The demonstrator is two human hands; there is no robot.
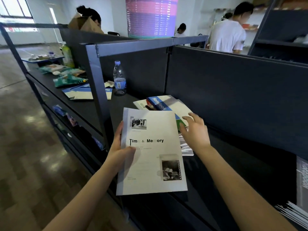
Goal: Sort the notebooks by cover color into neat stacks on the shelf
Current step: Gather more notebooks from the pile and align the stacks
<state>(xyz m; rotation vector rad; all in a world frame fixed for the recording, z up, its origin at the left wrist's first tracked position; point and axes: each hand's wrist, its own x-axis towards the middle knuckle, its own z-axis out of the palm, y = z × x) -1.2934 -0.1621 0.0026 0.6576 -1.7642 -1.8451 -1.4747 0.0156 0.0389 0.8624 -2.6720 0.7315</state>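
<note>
Left grip (120, 147) holds white notebook (150, 152) by its left edge, thumb on cover, over front edge of shelf (250, 147); cover up, "Time & Memory" printed. Right grip (195, 130) wide, fingers spread, holding nothing, just beside notebook's right edge, over green notebook (180, 123); contact unclear. Behind: loose pile mid-shelf, blue notebook (159, 104) on top. Grey stack (301, 177) at shelf's right edge. Water bottle (119, 77) upright near back left corner. Blue-white notebooks (78, 94) in next bay left
</note>
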